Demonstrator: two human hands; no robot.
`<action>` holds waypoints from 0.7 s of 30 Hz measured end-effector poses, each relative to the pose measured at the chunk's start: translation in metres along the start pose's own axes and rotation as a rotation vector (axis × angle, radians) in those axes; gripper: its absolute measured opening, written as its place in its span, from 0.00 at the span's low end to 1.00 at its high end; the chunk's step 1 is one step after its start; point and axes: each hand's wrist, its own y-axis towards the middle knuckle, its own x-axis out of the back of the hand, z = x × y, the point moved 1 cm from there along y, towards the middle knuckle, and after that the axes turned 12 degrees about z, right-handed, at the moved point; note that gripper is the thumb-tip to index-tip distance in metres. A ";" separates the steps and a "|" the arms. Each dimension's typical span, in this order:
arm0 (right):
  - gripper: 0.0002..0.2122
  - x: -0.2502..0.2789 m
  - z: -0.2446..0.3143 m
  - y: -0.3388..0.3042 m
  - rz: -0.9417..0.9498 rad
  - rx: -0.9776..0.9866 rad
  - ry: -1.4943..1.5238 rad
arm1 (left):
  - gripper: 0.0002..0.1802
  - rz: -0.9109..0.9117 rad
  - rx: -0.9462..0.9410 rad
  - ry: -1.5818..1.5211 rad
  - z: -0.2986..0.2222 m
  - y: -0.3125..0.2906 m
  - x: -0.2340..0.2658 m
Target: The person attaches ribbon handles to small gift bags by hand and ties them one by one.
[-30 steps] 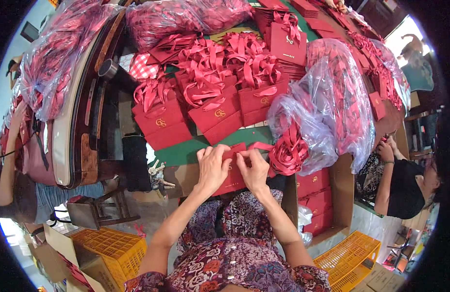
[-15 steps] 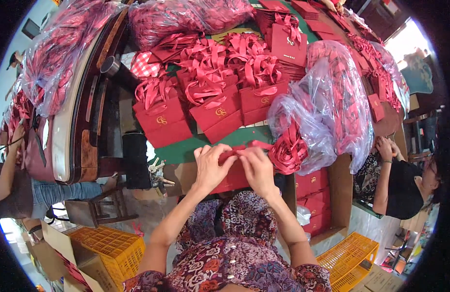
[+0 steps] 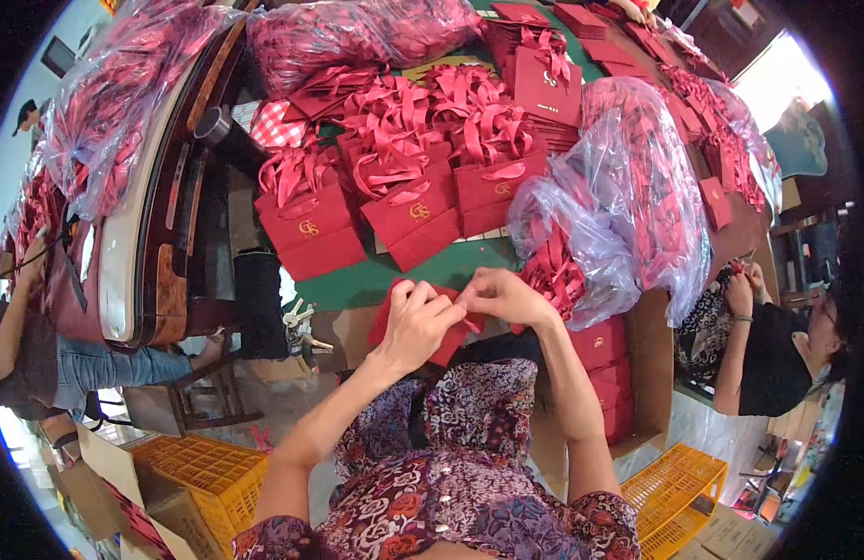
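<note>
A small red paper bag (image 3: 387, 315) is tilted in front of me at the table's near edge. My left hand (image 3: 419, 322) is closed on its upper edge, fingers bent over it. My right hand (image 3: 508, 297) pinches at the same edge, its fingertips meeting those of the left. A short piece of red ribbon (image 3: 473, 325) shows just under the right fingers; the rest of it is hidden by the hands. Beyond them stand rows of red gift bags (image 3: 415, 217) with gold print and ribbon handles. Right of my right hand lies a bundle of red ribbons (image 3: 555, 280).
Clear plastic sacks of red bags (image 3: 651, 187) lie to the right and at the back. A dark flask (image 3: 228, 135) and keys (image 3: 299, 315) are at the left. A carton of red bags (image 3: 651, 373) stands at my right, yellow crates (image 3: 203, 481) below. Co-workers sit either side.
The bag has turned and tilted between my hands. The ribbon stretched across them before is now mostly hidden. My right hand has risen slightly, wrist moving right.
</note>
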 end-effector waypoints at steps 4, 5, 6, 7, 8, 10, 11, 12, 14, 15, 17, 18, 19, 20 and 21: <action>0.06 -0.008 -0.008 0.006 -0.004 -0.038 0.226 | 0.06 0.025 -0.019 0.010 0.002 0.000 0.001; 0.06 -0.012 -0.011 0.008 -0.039 -0.063 0.306 | 0.06 0.012 -0.013 -0.005 0.004 0.001 0.002; 0.06 -0.016 -0.013 0.009 -0.039 -0.062 0.307 | 0.05 0.017 -0.006 -0.012 0.005 0.002 0.004; 0.06 -0.019 -0.016 0.010 -0.107 -0.072 0.335 | 0.05 0.018 -0.006 -0.011 0.006 0.002 0.006; 0.06 -0.022 -0.016 0.012 -0.176 -0.082 0.364 | 0.05 0.052 0.024 -0.056 0.006 0.004 0.009; 0.06 -0.022 -0.017 0.018 -0.410 -0.122 0.351 | 0.07 0.101 0.040 -0.146 0.004 0.005 0.008; 0.07 -0.019 -0.012 0.019 -0.546 -0.117 0.239 | 0.07 0.102 0.039 -0.145 0.001 0.005 0.007; 0.07 -0.019 -0.017 0.020 -0.645 -0.061 0.199 | 0.07 0.101 0.072 -0.157 -0.002 0.005 0.008; 0.07 -0.019 -0.007 0.012 -0.776 -0.076 0.070 | 0.09 0.070 0.171 -0.208 0.001 0.006 0.008; 0.07 -0.019 0.000 0.007 -0.856 -0.027 -0.028 | 0.09 0.066 0.247 -0.220 0.004 0.004 0.011; 0.07 -0.027 0.004 -0.007 -0.949 -0.022 0.156 | 0.10 0.068 0.393 -0.237 0.012 0.000 0.014; 0.09 -0.032 0.006 -0.015 -0.892 -0.064 0.240 | 0.10 0.064 0.437 -0.267 0.018 -0.004 0.014; 0.10 -0.042 0.005 -0.022 -0.807 -0.110 0.302 | 0.11 0.059 0.483 -0.296 0.023 -0.008 0.015; 0.11 -0.051 0.003 -0.030 -0.727 -0.160 0.361 | 0.10 0.068 0.509 -0.300 0.026 -0.010 0.016; 0.15 -0.059 0.001 -0.034 -0.601 -0.229 0.439 | 0.10 0.074 0.524 -0.315 0.026 -0.008 0.019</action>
